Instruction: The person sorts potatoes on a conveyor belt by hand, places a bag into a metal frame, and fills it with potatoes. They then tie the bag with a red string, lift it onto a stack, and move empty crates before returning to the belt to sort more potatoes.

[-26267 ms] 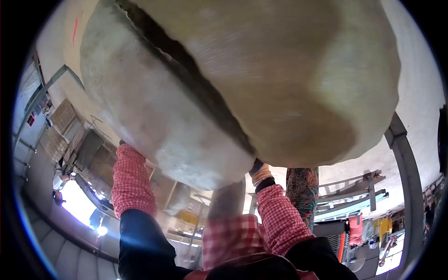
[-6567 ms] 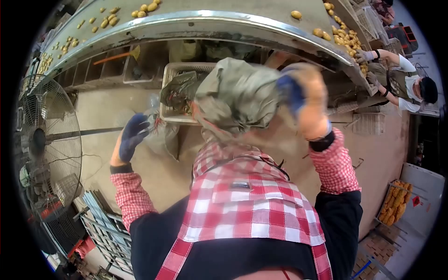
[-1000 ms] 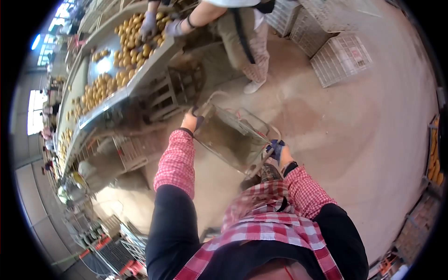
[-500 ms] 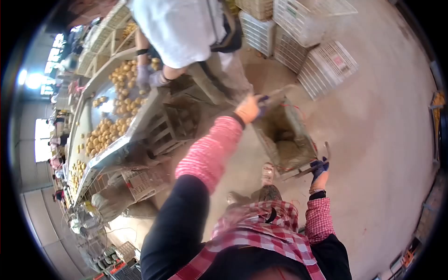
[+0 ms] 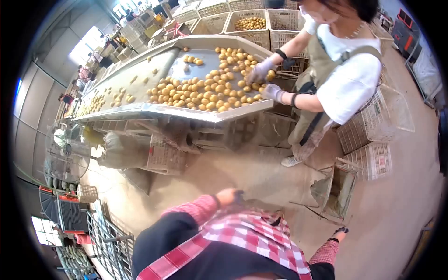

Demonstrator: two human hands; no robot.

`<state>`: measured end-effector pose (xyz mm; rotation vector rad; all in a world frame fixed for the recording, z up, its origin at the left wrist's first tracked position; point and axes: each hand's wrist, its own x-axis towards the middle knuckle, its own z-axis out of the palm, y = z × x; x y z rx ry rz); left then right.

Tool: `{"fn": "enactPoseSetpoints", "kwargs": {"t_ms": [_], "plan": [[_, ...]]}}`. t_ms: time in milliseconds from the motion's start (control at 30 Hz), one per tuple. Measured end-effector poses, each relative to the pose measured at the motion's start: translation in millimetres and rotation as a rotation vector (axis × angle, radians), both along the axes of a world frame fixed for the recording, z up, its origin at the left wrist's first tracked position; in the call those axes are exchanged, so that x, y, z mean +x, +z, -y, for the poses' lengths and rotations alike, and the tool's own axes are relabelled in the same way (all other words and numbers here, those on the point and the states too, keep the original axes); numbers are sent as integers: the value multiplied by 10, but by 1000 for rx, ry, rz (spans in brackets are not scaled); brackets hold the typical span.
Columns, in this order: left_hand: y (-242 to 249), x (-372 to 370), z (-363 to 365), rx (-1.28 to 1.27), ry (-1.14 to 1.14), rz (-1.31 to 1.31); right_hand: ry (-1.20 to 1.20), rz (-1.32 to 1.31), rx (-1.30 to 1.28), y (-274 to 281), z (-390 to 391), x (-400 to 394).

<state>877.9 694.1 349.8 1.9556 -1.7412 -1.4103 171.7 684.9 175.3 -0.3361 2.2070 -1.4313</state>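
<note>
My left hand (image 5: 227, 197), in a glove with dark fingertips, is in front of my checked apron over the floor. Its fingers are smeared, and nothing shows clearly in it. My right hand (image 5: 340, 234) is low at the right, just below the near end of a metal frame (image 5: 351, 189) with an open sack (image 5: 342, 186) in it. Those fingers look small and partly hidden; whether they touch the frame cannot be made out.
A person in a white shirt (image 5: 357, 84) has both gloved hands among potatoes (image 5: 205, 95) on a sorting table (image 5: 140, 108). White crates (image 5: 373, 161) stand behind the frame. More crates (image 5: 212, 24) line the table's far side. A filled sack (image 5: 122, 150) lies at the left.
The view has swung left and up toward the table. My left hand has come away from the frame, back toward my body. The frame now appears farther off, at the right.
</note>
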Motion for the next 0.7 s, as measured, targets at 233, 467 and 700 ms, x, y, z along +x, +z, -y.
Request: {"fn": "enactPoseSetpoints", "kwargs": {"t_ms": [233, 467, 700], "plan": [[104, 1726, 215, -397, 334, -17, 596, 532, 29, 755, 294, 3496], [574, 2232, 845, -531, 499, -320, 1376, -40, -217, 2629, 1766, 6165], [1387, 2635, 590, -758, 951, -342, 1624, -456, -599, 3229, 2583, 7356]]}}
